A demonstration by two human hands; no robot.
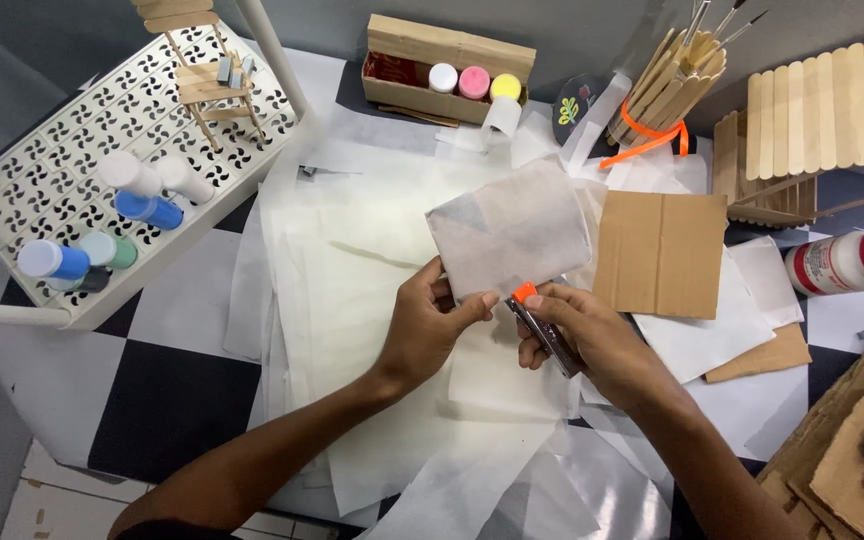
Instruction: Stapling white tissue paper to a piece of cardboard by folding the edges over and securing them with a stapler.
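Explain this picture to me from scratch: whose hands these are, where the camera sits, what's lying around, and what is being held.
There is no machine here. A person works with two bare hands, and the one picture comes from a camera worn on their head, looking down.

The left hand pinches the lower edge of a folded piece of thin whitish paper. The right hand holds a small metal stapler with an orange tip at that same edge.

Below them, loose white sheets cover a black-and-white checkered surface. To the right lies a brown cardboard piece and a white bottle with a red cap. On the left, a white perforated rack carries small paint bottles. At the top stands a wooden box of paint pots and a holder of craft sticks and brushes.
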